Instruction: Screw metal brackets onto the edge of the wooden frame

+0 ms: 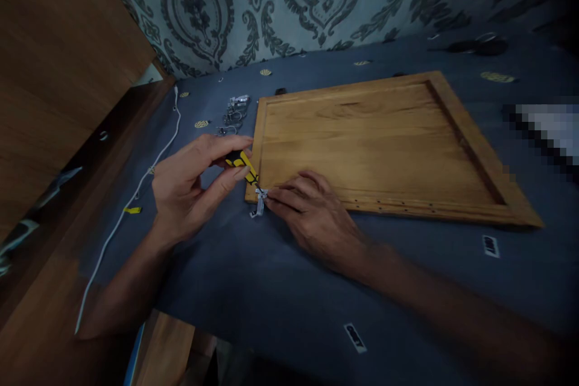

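A wooden frame panel (375, 145) lies flat on a dark blue cloth (253, 277). My left hand (190, 187) is closed around a yellow and black screwdriver (243, 166), whose tip points at the panel's near left corner. There a small metal bracket (259, 201) sits against the corner. My right hand (312, 214) rests on the cloth beside the panel edge, its fingertips pinched on the bracket.
Several metal brackets (233, 114) lie in a pile left of the panel's far corner. A white cable (136, 193) runs along the cloth's left edge. Brown wooden furniture (58, 60) stands at the left. Patterned wallpaper (294, 0) is behind.
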### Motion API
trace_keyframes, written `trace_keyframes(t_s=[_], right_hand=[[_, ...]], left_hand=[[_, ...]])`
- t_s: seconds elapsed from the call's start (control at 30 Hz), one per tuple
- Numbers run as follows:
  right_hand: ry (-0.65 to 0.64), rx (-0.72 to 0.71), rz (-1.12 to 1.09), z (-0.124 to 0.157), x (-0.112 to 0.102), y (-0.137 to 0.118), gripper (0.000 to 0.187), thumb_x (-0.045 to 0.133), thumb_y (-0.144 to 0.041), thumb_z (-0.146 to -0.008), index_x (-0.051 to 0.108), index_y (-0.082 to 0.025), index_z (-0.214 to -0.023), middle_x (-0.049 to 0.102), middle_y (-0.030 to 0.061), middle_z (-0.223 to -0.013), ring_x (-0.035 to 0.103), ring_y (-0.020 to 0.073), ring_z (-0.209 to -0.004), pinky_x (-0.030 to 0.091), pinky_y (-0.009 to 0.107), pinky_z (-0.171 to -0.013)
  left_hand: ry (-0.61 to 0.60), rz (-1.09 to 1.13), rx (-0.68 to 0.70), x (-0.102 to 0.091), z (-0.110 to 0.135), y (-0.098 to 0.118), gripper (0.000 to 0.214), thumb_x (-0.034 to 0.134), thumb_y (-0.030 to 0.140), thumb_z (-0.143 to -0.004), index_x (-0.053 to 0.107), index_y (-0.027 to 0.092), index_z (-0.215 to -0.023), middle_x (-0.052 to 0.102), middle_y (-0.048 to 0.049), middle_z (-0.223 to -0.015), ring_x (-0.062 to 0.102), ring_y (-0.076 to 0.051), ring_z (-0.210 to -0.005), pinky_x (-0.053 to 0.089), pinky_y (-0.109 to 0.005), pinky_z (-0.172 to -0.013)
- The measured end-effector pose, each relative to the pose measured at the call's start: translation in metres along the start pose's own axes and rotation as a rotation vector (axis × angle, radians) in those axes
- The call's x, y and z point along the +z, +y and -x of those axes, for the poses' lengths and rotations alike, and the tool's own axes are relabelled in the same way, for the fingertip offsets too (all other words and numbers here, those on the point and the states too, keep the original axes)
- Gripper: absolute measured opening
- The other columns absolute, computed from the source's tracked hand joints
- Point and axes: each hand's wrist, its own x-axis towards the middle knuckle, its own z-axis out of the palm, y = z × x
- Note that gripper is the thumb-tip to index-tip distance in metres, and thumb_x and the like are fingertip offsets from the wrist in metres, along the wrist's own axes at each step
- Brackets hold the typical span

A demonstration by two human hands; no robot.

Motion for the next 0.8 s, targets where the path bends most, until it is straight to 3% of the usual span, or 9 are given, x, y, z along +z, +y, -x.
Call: trace_keyframes(t_s=[0.27,0.8], right_hand=[[-0.02,0.009,-0.009,0.0001,0.0004,0.0,0.027,0.055,-0.008,-0.097,0.077,-0.02,-0.108,0.078,0.0054,-0.11,0.06,0.0242,-0.101,0.041,0.049,-0.106],[-0.03,0.013,-0.037,0.0004,0.0004,-0.0001,0.028,0.057,-0.007,-0.095,0.076,-0.023,-0.109,0.077,0.005,-0.112,0.06,0.0237,-0.103,0.04,0.049,-0.108]], left_hand=[[-0.047,0.043,0.02,-0.0019,-0.0002,0.0016,0.033,0.069,0.016,-0.095,0.071,0.028,-0.126,0.077,-0.0021,-0.104,0.073,-0.015,-0.089,0.061,-0.027,-0.078],[-0.026,0.008,0.007,-0.0017,-0.0007,0.0029,0.028,0.067,0.018,-0.097,0.071,0.028,-0.123,0.077,-0.002,-0.102,0.072,-0.016,-0.088,0.061,-0.028,-0.074]])
